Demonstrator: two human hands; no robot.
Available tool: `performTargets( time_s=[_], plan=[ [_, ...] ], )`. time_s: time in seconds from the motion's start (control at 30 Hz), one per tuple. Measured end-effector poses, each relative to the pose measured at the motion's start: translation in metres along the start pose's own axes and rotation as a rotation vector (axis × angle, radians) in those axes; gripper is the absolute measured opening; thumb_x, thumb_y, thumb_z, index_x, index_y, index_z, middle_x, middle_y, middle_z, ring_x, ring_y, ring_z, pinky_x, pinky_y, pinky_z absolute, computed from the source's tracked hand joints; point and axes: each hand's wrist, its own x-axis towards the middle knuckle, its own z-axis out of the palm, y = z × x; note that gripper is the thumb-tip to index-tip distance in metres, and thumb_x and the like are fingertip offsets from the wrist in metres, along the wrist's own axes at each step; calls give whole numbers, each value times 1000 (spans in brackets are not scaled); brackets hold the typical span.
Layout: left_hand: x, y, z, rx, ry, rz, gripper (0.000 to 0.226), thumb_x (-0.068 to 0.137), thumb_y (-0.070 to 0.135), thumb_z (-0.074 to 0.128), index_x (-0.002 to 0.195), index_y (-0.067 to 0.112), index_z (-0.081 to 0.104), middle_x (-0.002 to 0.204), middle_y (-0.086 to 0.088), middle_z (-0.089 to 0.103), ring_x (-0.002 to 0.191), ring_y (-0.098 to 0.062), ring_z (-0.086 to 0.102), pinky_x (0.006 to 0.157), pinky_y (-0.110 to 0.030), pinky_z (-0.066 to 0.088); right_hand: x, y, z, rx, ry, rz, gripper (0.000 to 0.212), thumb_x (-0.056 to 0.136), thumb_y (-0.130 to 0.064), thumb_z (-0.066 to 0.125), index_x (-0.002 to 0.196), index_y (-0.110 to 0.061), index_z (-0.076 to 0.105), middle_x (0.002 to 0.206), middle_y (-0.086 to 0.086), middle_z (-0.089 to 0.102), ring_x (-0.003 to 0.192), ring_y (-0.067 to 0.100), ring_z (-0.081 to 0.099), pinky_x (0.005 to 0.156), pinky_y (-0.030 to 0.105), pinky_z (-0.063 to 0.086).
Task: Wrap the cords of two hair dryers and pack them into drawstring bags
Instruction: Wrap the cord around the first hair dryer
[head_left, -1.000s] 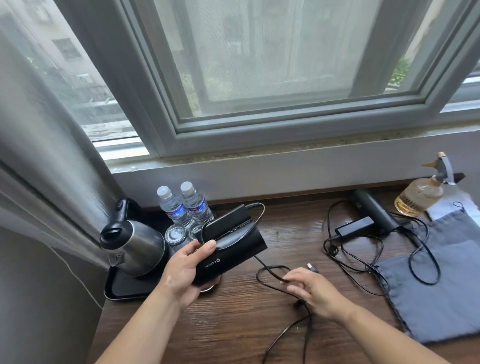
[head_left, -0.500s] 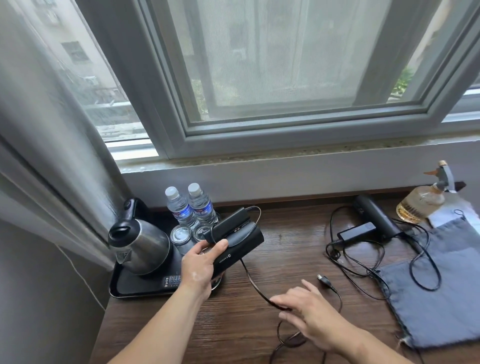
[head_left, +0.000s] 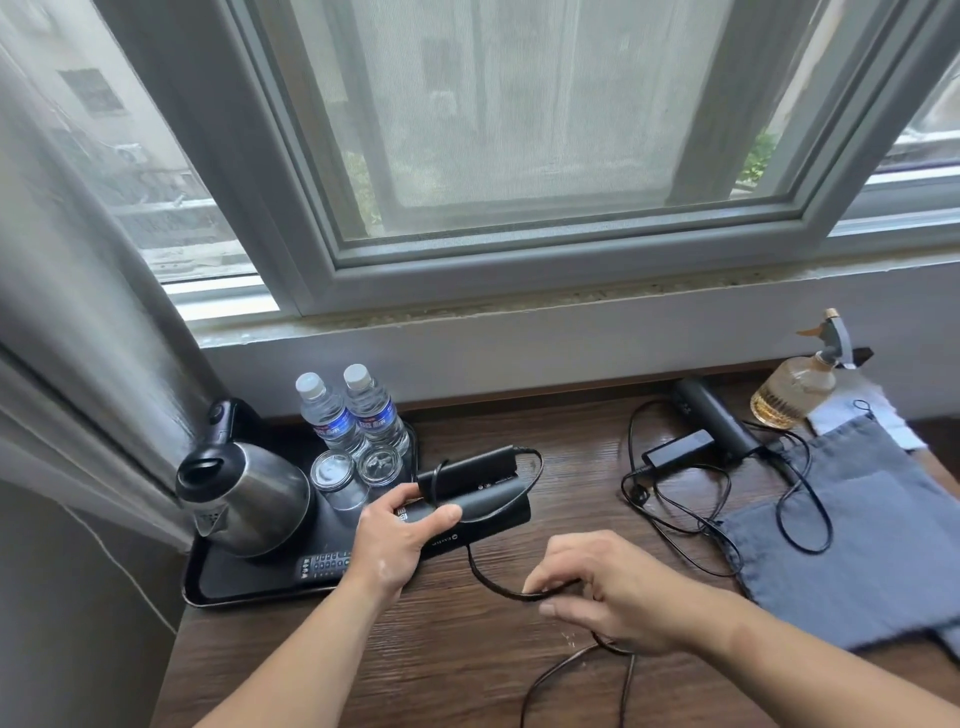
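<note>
Tabletop of dark wood under the window carries everything. Grey drawstring bag lies flat at my right, nothing in it as far as I can judge; a second bag I cannot make out for certain. Black tray at my left holds a kettle, two water bottles and glasses, none of it part of the job. Second hair dryer lies at the back right, just beside the bag, untouched, and its loose cord sprawls over the wood and across the bag's near corner. First hair dryer, folded, is held just above the tray's right edge: left grip clamped round its body, thumb on top. Right grip is nearer me and pinched on this dryer's cord, which runs slack from the body down to my fingers and trails off toward the near edge. What looks like one turn already lies round the folded body. Judgement: early in step one. Remaining: most of this cord to wind, bagging it, then the whole sequence for the second dryer. Plug end not in view.
</note>
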Motion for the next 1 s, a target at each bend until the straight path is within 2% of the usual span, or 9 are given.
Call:
performTargets(
  time_s=[0.07, 0.17, 0.27, 0.33, 0.43, 0.5, 0.63, 0.8, 1.0],
  plan=[
    [-3, 1, 1, 59, -54, 41, 34, 63, 27, 97, 92, 26, 79, 91, 6, 81, 88, -13, 76, 84, -30, 59, 3, -7, -10, -28, -15, -28, 19, 94, -41, 64, 108, -30, 72, 94, -14, 61, 86, -7, 53, 78, 8, 40],
    [-11, 3, 5, 136, -125, 85, 32, 68, 16, 94, 93, 23, 76, 80, 13, 79, 73, 1, 69, 73, -14, 53, 11, -19, -26, -100, -37, -60, 17, 94, -42, 64, 106, -32, 72, 96, -14, 61, 87, -1, 55, 78, 18, 47],
    [-17, 3, 7, 217, -208, 125, 37, 68, 18, 94, 100, 23, 77, 91, 9, 81, 85, -6, 74, 81, -21, 57, 22, -30, -43, -180, -32, -67, 16, 93, -39, 66, 106, -34, 73, 97, -13, 61, 85, -2, 52, 75, 22, 47],
    [-20, 2, 7, 265, -260, 149, 39, 69, 18, 94, 104, 23, 77, 98, 8, 80, 93, -6, 74, 85, -17, 54, 30, -32, -52, -197, -31, -52, 15, 92, -39, 67, 106, -35, 74, 96, -14, 61, 86, -1, 52, 75, 22, 46],
    [-26, 2, 7, 318, -333, 182, 41, 69, 21, 93, 106, 23, 77, 103, 12, 78, 99, 1, 70, 85, -6, 45, 42, -27, -60, -160, -3, -38, 13, 91, -36, 70, 101, -32, 76, 92, -16, 60, 81, -6, 51, 71, 7, 36],
    [-30, 2, 8, 346, -379, 203, 39, 70, 25, 93, 106, 24, 76, 104, 12, 77, 100, 1, 69, 87, -8, 45, 48, -22, -62, -126, 4, -6, 11, 90, -35, 71, 99, -30, 77, 92, -14, 62, 81, -8, 52, 71, 4, 35],
    [-35, 6, 7, 354, -461, 225, 35, 73, 34, 89, 105, 26, 76, 103, 9, 75, 99, -1, 68, 89, -14, 47, 55, -13, -61, -70, 29, 39, 13, 88, -37, 73, 97, -29, 77, 94, -11, 66, 87, 0, 57, 73, 8, 39],
    [-38, 10, 3, 349, -518, 243, 41, 71, 50, 79, 106, 29, 75, 104, 6, 74, 101, -6, 68, 93, -22, 49, 58, -4, -59, -31, 53, 76, 12, 87, -36, 76, 96, -28, 78, 91, -9, 69, 84, 0, 57, 71, 9, 39],
    [-38, 15, 9, 321, -526, 242, 44, 60, 54, 89, 100, 39, 77, 101, 2, 73, 97, -4, 68, 92, -27, 49, 59, 0, -53, 8, 81, 108, 12, 87, -37, 75, 96, -31, 77, 92, -8, 68, 86, 8, 60, 76, 25, 49]
  ],
)
